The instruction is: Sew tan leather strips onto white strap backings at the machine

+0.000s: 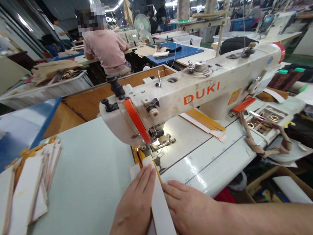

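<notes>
A long white strip [162, 211] with a mustard-yellow edge and backing runs from the bottom of the view to the presser foot [159, 142] of a sewing machine [170, 93] marked DUKI. My left hand [134, 206] lies along the strip's left side, its fingers together and pressed on the strip just before the foot. My right hand [186, 208] grips the strip's right edge, fingers bent against it; its thumb is hidden. Under the left fingers, another pale piece [134, 171] shows partly. The needle's tip cannot be made out.
Stacked white strips with mustard backing [23, 189] lie at the left. More strips [204, 125] rest behind the machine's needle end. A parts tray [270, 119] and a cardboard box [289, 189] are at the right. A person in pink [106, 49] sits ahead.
</notes>
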`<state>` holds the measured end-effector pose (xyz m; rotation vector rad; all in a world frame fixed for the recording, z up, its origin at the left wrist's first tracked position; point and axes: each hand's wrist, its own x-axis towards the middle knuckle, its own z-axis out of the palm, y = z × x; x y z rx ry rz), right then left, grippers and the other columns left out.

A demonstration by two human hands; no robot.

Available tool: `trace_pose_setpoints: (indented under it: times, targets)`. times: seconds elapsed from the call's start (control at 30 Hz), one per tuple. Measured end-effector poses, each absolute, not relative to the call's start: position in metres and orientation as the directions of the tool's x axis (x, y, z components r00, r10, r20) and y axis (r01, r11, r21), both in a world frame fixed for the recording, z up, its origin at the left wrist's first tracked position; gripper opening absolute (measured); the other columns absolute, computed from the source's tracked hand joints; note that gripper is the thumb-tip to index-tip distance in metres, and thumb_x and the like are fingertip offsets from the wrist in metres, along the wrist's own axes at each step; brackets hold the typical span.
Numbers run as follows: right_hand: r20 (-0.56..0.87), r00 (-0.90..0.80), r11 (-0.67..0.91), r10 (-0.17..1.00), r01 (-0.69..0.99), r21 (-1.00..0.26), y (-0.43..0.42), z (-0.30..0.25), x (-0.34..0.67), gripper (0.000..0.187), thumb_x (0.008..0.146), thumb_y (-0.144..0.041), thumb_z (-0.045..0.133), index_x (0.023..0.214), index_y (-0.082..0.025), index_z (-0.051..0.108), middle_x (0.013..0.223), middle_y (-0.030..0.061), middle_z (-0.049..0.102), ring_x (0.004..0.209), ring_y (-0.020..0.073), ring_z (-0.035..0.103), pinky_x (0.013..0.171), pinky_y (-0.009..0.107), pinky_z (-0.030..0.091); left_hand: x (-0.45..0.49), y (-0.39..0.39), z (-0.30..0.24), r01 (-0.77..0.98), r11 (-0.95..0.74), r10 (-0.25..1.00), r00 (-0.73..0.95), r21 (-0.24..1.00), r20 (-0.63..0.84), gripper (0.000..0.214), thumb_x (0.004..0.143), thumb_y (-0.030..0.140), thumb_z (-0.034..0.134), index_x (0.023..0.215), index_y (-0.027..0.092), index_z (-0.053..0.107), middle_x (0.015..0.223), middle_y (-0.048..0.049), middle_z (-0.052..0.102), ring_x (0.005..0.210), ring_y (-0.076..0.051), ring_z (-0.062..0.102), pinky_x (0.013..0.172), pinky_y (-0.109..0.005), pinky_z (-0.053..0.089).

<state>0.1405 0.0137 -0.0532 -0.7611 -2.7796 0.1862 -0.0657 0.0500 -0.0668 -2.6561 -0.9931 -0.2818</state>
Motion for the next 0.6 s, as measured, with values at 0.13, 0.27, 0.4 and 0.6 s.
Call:
trace_pose_setpoints:
  times: [0.13,0.27,0.4,0.6]
  targets:
    - [0.191,-0.836,0.851,0.514,0.469,-0.237,0.0164,-0.0522,0.1433,0.034,0.091,-0.024,0.047,0.115,-0.004,0.06,0.124,0.0169,0.059,0.126,0.0303,0.041,0.11,0.043,0.03,-0.0629,0.0496,-0.0633,0.659,-0.73,0.605,0.747,-0.183,0.277,0.048,0.086,0.007,0.028,0.128,0.006,0.053,0.131,-0.0187,0.059,0.123,-0.025,0.053,0.095,-0.039,0.051]
    - [0.194,-0.837,0.85,0.512,0.461,-0.254,0.0178,-0.0534,0.1451,0.033,0.092,-0.024,0.046,0.115,-0.005,0.06,0.125,0.0158,0.058,0.126,0.0295,0.041,0.111,0.043,0.03,-0.0594,0.0485,-0.0599,0.657,-0.722,0.599,0.75,-0.216,0.28,0.046,0.087,0.007,0.026,0.123,0.002,0.056,0.126,-0.0212,0.061,0.12,-0.026,0.056,0.093,-0.039,0.053]
    - [0.192,-0.831,0.843,0.522,0.468,-0.264,0.0172,-0.053,0.1451,0.032,0.093,-0.025,0.045,0.114,-0.005,0.06,0.124,0.0161,0.059,0.125,0.0287,0.043,0.111,0.042,0.029,-0.0591,0.047,-0.0617,0.676,-0.709,0.623,0.734,-0.199,0.271,0.047,0.087,0.006,0.027,0.125,0.005,0.055,0.129,-0.0193,0.06,0.122,-0.026,0.054,0.093,-0.039,0.053]
    - [0.174,-0.831,0.834,0.529,0.471,-0.287,0.0171,-0.0504,0.1444,0.032,0.093,-0.024,0.045,0.113,-0.004,0.061,0.127,0.0174,0.057,0.127,0.0284,0.042,0.111,0.041,0.03,-0.0571,0.0465,-0.0624,0.686,-0.704,0.627,0.722,-0.184,0.294,0.046,0.088,0.007,0.027,0.123,0.002,0.056,0.128,-0.0225,0.059,0.12,-0.028,0.056,0.092,-0.041,0.053]
